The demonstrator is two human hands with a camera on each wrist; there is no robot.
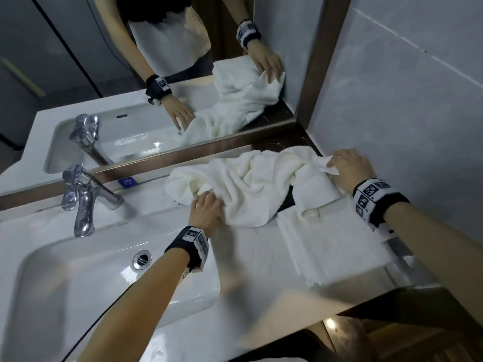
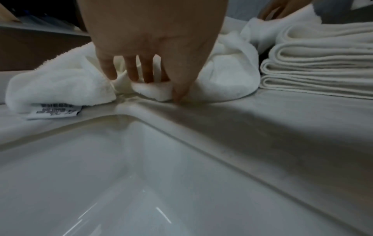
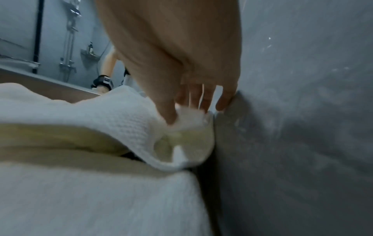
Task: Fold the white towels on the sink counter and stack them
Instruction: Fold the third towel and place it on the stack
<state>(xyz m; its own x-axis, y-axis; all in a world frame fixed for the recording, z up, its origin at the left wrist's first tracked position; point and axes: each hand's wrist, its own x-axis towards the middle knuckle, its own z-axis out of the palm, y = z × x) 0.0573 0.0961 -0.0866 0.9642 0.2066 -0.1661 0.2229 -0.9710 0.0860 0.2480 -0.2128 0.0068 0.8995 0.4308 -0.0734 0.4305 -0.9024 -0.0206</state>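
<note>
A crumpled white towel lies along the back of the sink counter, below the mirror. My left hand pinches a fold of the crumpled towel near its left end, thumb and fingers closed on the cloth. My right hand pinches the towel's right corner close to the grey wall. A stack of folded white towels sits at the counter's right, under my right wrist; the folded stack shows several layered edges.
The sink basin with its drain lies left of the towels, and a chrome faucet stands at its back. The mirror runs behind the counter. The grey wall closes the right side.
</note>
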